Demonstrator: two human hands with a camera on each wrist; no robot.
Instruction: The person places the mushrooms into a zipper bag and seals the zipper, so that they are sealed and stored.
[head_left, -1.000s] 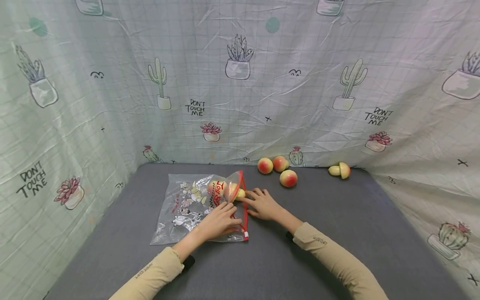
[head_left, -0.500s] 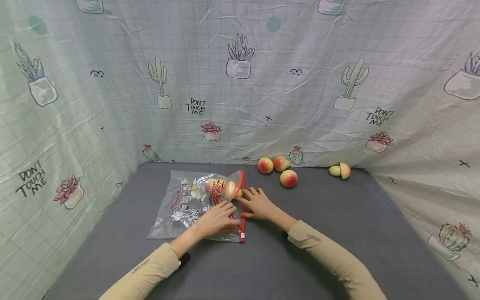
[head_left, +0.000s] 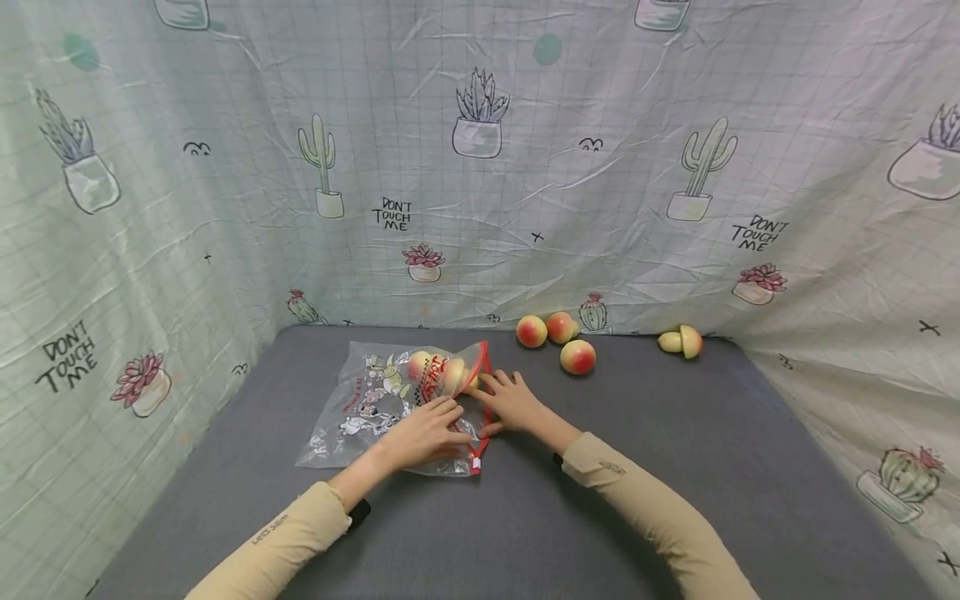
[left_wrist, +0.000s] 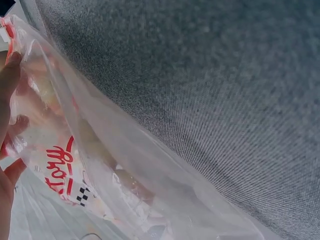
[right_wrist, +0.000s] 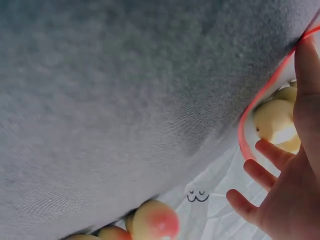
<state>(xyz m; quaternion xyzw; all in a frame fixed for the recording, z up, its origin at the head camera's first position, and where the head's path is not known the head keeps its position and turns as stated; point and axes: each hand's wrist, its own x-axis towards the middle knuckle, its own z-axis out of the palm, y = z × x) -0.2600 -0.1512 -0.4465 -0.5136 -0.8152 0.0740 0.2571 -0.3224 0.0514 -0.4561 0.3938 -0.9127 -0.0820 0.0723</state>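
A clear zip bag (head_left: 352,429) with a red-edged mouth and cartoon print lies on the grey table, mouth facing right. Toy mushrooms, red and yellow, sit inside its far half; one mushroom (head_left: 453,377) is close to the mouth. My left hand (head_left: 423,433) pinches the bag at its mouth, and some of its fingers show through the plastic (left_wrist: 57,165) in the left wrist view. My right hand (head_left: 517,404) is at the red edge with fingers spread. In the right wrist view its thumb lies along the red rim, beside a pale yellow mushroom stem (right_wrist: 274,121) inside the mouth.
Behind my right hand, several mushrooms lie in a group, among them a red-capped mushroom (head_left: 577,357) in front. Another mushroom (head_left: 681,342) lies on its side at the back right corner. A cactus-print cloth (head_left: 480,233) hangs behind and beside the grey table (head_left: 637,500).
The mushroom at the bag's mouth has gone further in, leftward, with my right hand following slightly. The bag's near corner with the slider has shifted left and away as my left hand drew back a little.
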